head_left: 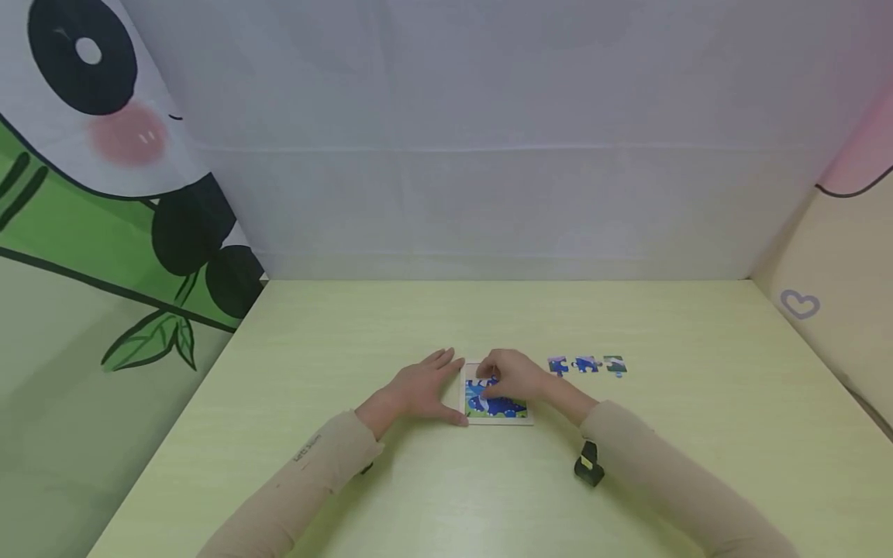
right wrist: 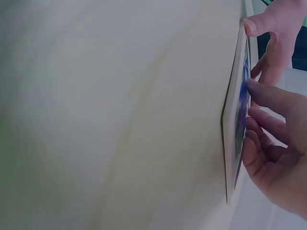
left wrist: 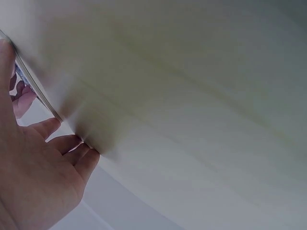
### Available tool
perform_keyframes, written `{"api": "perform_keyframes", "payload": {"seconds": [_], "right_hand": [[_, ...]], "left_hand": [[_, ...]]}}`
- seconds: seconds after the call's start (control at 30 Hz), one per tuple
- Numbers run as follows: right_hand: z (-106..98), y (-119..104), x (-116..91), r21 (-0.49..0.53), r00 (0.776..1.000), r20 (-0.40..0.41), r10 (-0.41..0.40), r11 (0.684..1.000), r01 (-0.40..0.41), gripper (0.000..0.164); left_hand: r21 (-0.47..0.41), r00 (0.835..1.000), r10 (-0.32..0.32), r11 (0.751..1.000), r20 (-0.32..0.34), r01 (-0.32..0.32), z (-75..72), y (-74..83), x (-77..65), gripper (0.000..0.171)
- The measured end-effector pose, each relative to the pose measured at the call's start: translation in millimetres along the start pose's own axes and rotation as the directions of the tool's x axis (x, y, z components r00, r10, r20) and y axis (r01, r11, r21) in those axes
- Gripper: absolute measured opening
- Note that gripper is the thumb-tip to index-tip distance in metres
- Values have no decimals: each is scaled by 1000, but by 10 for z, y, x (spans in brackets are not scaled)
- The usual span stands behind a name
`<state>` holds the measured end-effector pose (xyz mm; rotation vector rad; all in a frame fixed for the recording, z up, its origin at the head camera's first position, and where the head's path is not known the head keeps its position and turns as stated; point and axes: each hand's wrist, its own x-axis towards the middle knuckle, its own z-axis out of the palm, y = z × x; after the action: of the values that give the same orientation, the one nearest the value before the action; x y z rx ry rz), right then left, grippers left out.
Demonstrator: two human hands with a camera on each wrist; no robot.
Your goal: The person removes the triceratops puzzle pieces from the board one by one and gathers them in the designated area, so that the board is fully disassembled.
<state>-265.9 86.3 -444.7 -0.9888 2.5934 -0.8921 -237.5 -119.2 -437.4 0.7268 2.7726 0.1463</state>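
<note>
A small jigsaw puzzle point(head_left: 512, 408) with a blue dinosaur picture lies in a light-framed tray point(head_left: 498, 422) on the table. My left hand point(head_left: 425, 387) rests at the tray's left side, fingers spread, with the thumb at the lower left corner. In the left wrist view, its fingertips point(left wrist: 91, 155) touch down beside the tray edge. My right hand point(head_left: 515, 376) is over the picture, thumb and fingers bent around a puzzle piece point(head_left: 494, 380) mostly hidden by them. In the right wrist view, that hand's fingertips point(right wrist: 253, 86) meet the picture surface.
Three loose puzzle pieces point(head_left: 586, 363) lie in a row to the right of the tray, behind the right forearm. The pale table point(head_left: 349, 325) ends at a grey-white back wall point(head_left: 488, 201). Panels with cartoon drawings stand on both sides.
</note>
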Motion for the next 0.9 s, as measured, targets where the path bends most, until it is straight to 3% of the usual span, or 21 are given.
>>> {"api": "perform_keyframes", "payload": {"seconds": [0.33, 0.57, 0.9], "right_hand": [[20, -46, 32, -4, 999, 28, 28, 1000, -28, 22], [58, -61, 24, 0, 999, 1, 33, 999, -33, 23], [71, -80, -9, -73, 1000, -27, 6, 997, -8, 23]], "left_hand": [[-1, 1000, -4, 1000, -6, 4, 38, -20, 27, 103], [5, 1000, 1, 1000, -17, -1, 60, -38, 49, 103], [15, 1000, 7, 1000, -24, -7, 76, -34, 53, 103]]}}
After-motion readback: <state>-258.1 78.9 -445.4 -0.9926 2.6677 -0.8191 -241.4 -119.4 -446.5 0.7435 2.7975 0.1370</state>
